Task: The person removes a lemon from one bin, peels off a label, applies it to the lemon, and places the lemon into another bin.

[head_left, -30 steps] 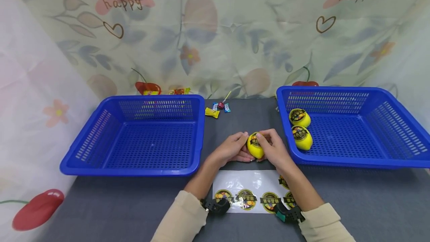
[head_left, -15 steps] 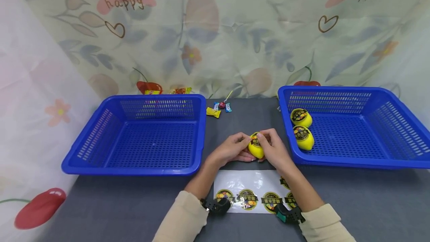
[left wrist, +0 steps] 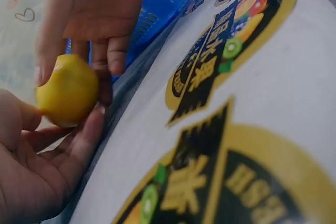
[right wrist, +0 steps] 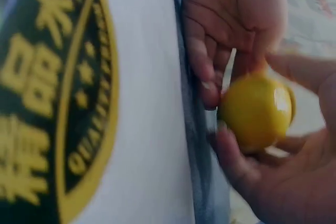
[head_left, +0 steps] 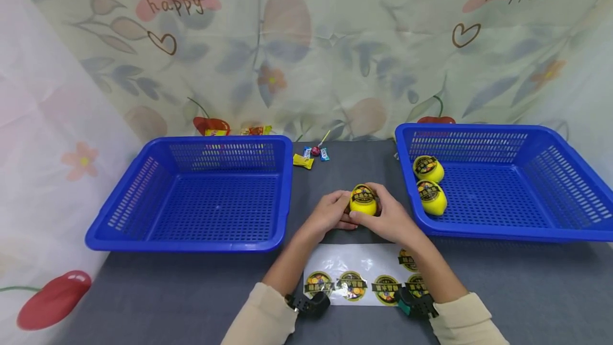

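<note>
A yellow lemon (head_left: 362,205) with a round black-and-gold sticker (head_left: 364,194) on its upper side is held between both hands, above the table. My right hand (head_left: 388,215) grips it from the right, thumb along the near side and fingers behind. From the left, my left hand (head_left: 331,212) holds it with the thumb at its side and fingers curled beneath, as the left wrist view shows of the lemon (left wrist: 68,92). Below the hands lies a white sticker sheet (head_left: 335,257) with several round fruit labels, partly covered by the right forearm.
A blue basket (head_left: 191,244) stands at the left. Another blue basket (head_left: 483,230) at the right holds two stickered lemons (head_left: 432,197) along its left wall. Between them at the back lie a yellow-wrapped candy (head_left: 303,161), a lollipop (head_left: 315,150) and small blue wrappers.
The lemon has turned in the hands so its sticker faces up toward the head view. The right thumb has shifted from the lemon's top down to its near side.
</note>
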The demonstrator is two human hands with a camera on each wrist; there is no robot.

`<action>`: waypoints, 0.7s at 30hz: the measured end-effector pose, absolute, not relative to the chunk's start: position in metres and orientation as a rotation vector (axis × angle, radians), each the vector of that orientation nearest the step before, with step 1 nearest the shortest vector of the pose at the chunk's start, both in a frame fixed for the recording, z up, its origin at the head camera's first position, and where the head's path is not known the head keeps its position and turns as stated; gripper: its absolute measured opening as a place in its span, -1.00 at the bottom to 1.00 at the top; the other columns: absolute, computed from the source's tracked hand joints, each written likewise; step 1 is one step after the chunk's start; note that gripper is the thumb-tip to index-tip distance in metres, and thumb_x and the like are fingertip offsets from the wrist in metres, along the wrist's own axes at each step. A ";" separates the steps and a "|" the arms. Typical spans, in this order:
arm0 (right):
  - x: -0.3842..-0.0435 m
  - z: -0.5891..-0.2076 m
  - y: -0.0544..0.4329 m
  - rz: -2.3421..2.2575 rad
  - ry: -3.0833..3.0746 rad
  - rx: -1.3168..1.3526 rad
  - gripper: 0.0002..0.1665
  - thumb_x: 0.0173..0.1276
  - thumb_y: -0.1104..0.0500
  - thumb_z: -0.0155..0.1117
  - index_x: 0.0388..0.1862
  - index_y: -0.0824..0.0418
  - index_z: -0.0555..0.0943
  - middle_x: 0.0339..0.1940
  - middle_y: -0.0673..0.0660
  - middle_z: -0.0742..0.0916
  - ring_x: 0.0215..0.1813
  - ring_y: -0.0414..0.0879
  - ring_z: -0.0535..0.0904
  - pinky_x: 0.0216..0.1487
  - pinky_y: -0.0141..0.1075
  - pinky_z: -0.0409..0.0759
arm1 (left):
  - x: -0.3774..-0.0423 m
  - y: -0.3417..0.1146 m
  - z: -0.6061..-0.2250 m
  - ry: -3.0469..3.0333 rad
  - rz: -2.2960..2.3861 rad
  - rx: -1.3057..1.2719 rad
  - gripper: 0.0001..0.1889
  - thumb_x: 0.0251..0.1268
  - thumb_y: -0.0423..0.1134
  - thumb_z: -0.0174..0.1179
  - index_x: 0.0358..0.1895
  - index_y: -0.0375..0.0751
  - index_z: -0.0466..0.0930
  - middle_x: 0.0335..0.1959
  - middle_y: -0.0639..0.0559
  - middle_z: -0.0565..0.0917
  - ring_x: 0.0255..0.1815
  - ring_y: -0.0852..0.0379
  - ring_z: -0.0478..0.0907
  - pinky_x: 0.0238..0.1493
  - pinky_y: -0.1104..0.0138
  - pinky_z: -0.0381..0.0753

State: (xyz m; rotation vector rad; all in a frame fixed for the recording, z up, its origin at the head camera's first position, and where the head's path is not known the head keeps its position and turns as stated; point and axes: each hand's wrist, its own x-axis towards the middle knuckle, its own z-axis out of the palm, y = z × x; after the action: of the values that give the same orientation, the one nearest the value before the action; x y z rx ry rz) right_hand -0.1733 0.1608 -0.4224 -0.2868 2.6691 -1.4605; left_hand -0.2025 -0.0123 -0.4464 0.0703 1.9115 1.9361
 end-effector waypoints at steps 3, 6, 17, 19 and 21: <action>-0.173 -0.424 0.162 -1.468 2.653 -0.376 -0.02 0.25 0.11 0.50 0.51 0.30 0.20 0.17 0.35 0.57 -0.14 0.09 0.59 -0.16 -0.13 0.60 | -0.201 -0.013 -0.444 1.980 1.924 0.085 -0.60 0.65 -0.12 -0.11 0.27 -0.26 0.54 -0.22 -0.13 0.66 -0.40 0.09 0.67 -0.27 0.21 0.74; -0.174 -0.427 0.160 -1.442 2.705 -0.442 0.04 0.17 0.13 0.57 0.51 0.34 0.20 0.25 0.40 0.51 -0.01 0.16 0.56 -0.04 -0.03 0.62 | -0.200 -0.014 -0.443 2.006 1.904 0.085 -0.59 0.65 -0.09 -0.11 0.30 -0.23 0.53 -0.21 -0.13 0.65 -0.40 0.10 0.64 -0.28 0.23 0.74; -0.174 -0.431 0.156 -1.218 2.914 -0.502 0.10 0.04 0.19 0.66 0.50 0.34 0.27 0.34 0.39 0.45 0.19 0.23 0.49 0.13 0.11 0.54 | -0.196 -0.015 -0.441 2.047 1.875 0.122 -0.58 0.63 -0.04 -0.05 0.29 -0.25 0.49 -0.09 -0.11 0.61 -0.38 0.07 0.64 -0.28 0.22 0.73; -0.174 -0.430 0.157 -1.195 2.922 -0.532 0.11 0.02 0.19 0.67 0.50 0.33 0.27 0.34 0.38 0.45 0.20 0.23 0.49 0.12 0.11 0.54 | -0.195 -0.014 -0.438 2.071 1.851 0.134 -0.58 0.63 -0.05 -0.05 0.29 -0.25 0.49 -0.08 -0.10 0.61 -0.40 0.06 0.64 -0.30 0.23 0.73; -0.174 -0.429 0.158 -1.181 2.917 -0.562 0.11 0.01 0.20 0.67 0.50 0.33 0.27 0.37 0.37 0.43 0.22 0.23 0.48 0.14 0.12 0.53 | -0.194 -0.014 -0.435 2.092 1.825 0.152 -0.59 0.64 -0.07 -0.06 0.29 -0.25 0.48 -0.09 -0.08 0.60 -0.41 0.06 0.63 -0.33 0.24 0.72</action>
State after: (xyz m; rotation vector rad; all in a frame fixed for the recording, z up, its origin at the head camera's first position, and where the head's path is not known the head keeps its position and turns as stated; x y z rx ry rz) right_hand -0.1737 0.1580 -0.4293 -0.5621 2.9170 -1.1815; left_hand -0.1943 -0.0141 -0.4350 0.1520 2.0921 1.8245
